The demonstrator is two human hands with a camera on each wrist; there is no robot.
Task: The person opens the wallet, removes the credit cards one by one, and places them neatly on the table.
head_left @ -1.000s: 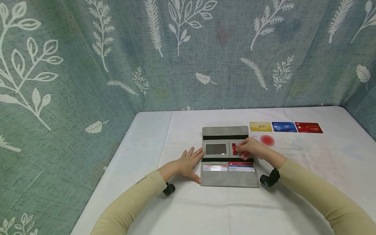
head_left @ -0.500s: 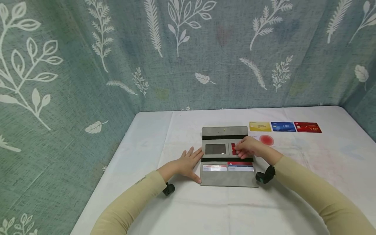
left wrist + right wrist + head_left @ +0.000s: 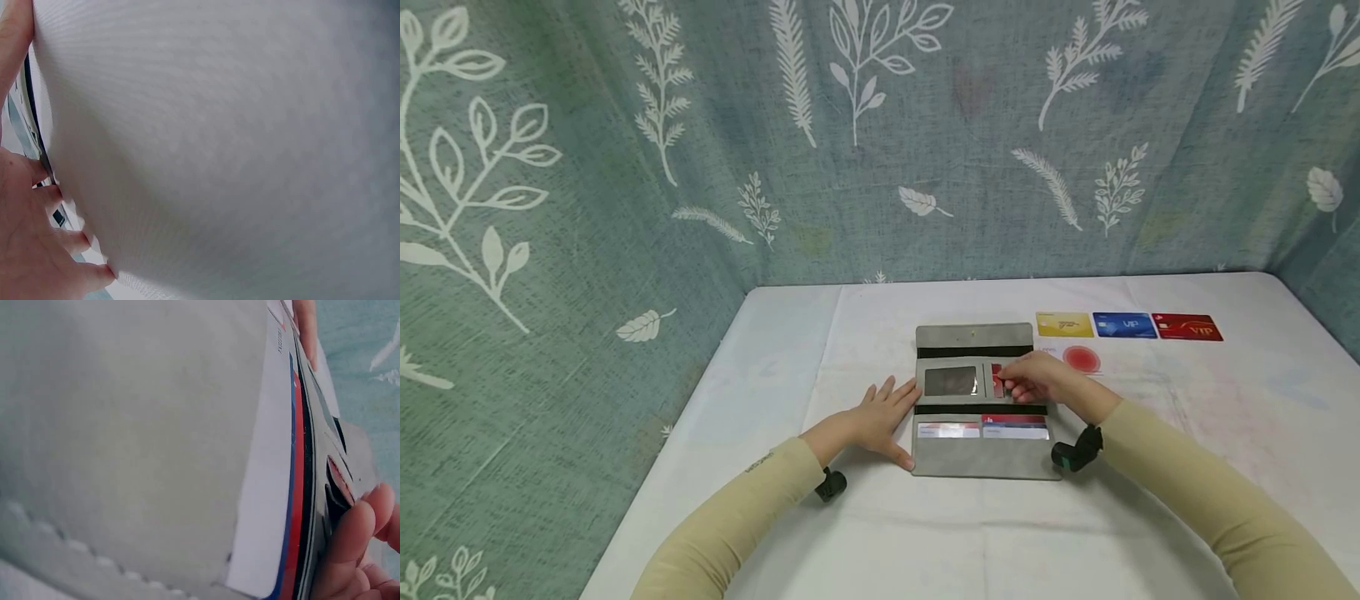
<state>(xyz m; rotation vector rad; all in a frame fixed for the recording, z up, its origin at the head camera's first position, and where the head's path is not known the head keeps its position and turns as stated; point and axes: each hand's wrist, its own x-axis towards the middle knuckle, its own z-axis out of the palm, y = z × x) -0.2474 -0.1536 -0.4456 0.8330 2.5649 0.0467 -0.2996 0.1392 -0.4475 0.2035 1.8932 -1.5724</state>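
Left hand [image 3: 877,421]: fingers spread, touching the nine-o'clock edge of an open grey rectangular wallet [image 3: 955,409] lying on the white counter [image 3: 985,550]. Right hand [image 3: 1039,377]: fingertips together, pinching a red card [image 3: 997,387] at the wallet's one o'clock.

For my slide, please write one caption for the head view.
The left hand rests against an open grey wallet while the right hand pinches a red card within it.
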